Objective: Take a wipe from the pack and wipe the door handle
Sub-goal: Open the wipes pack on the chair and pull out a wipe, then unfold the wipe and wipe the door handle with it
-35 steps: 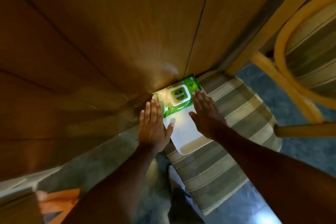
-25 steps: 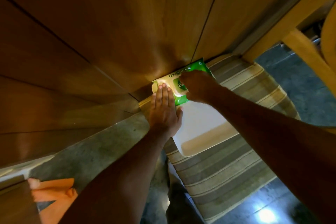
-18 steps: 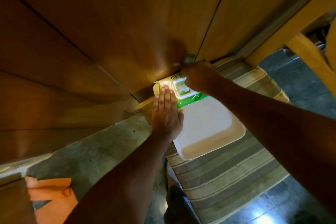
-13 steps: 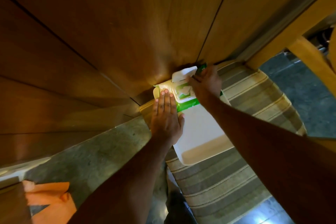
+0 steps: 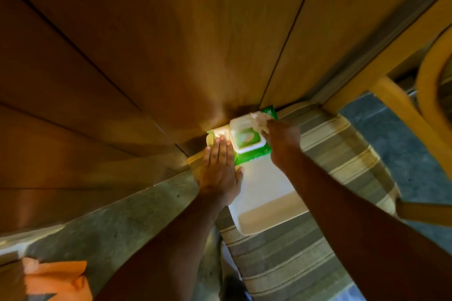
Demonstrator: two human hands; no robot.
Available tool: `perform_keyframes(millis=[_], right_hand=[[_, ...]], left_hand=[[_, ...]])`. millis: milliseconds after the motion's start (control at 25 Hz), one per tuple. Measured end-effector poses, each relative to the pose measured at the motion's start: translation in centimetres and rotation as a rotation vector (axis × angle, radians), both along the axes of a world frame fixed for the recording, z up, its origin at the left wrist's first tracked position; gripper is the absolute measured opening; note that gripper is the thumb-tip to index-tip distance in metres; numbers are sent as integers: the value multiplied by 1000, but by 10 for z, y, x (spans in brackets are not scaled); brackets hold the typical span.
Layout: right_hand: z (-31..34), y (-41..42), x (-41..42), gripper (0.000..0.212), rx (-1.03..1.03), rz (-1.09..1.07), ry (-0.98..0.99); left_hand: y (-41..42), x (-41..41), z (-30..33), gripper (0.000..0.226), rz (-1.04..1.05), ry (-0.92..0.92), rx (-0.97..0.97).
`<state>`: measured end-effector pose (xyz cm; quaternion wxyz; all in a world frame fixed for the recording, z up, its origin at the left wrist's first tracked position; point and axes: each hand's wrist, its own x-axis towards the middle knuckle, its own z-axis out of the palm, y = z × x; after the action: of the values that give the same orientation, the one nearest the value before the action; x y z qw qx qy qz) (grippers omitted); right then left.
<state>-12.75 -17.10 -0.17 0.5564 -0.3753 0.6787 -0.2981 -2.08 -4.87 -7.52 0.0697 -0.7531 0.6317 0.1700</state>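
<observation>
A green pack of wipes (image 5: 252, 153) lies on a white tray (image 5: 266, 193) at the foot of a wooden door (image 5: 195, 44). Its white flip lid (image 5: 241, 122) stands open over the opening. My left hand (image 5: 220, 168) lies flat on the pack's left end, fingers together. My right hand (image 5: 281, 137) is at the pack's right side, its fingers pinching a crumpled white wipe (image 5: 260, 121) lifted just above the lid. No door handle is in view.
The tray rests on a striped mat (image 5: 342, 154) on a grey floor (image 5: 110, 222). A wooden chair (image 5: 403, 110) stands at the right. Something orange (image 5: 56, 278) lies at the bottom left. The door fills the upper part of the view.
My right hand reached the pack, flipped its lid open and has now pulled a white wipe up out of the opening. My left hand slid onto the pack and stays pressed there.
</observation>
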Motion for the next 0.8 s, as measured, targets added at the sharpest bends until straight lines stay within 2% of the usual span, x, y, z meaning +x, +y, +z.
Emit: perform_keyframes(millis=[40,80,120,200,400,480,600,680,800], right_hand=[[22,7,-5,13,69,-154,-224],[47,15,-11,16,74,-244,-364],[72,22,-14,19,57,-280,-419],[116,41,-10,24,-4,-246,-402],[268,84,53,43,-396,105,-155],[334,108,86,50,-573,180,-147],[430,154,131,70,-703,230,-267],[480,183,150,77,-700,311,-358],[532,226,165,76,-705,494,-507]], left_hand=[[-1,6,12,79,-35,-1,25],[-2,14,29,76,-60,5,36],[-3,23,53,74,-63,22,27],[1,38,108,67,1,164,-60],[44,79,333,53,421,908,-567],[71,96,416,49,452,1136,-685],[118,127,516,18,395,1052,-923],[150,153,564,13,390,998,-1015],[201,188,614,7,360,920,-1097]])
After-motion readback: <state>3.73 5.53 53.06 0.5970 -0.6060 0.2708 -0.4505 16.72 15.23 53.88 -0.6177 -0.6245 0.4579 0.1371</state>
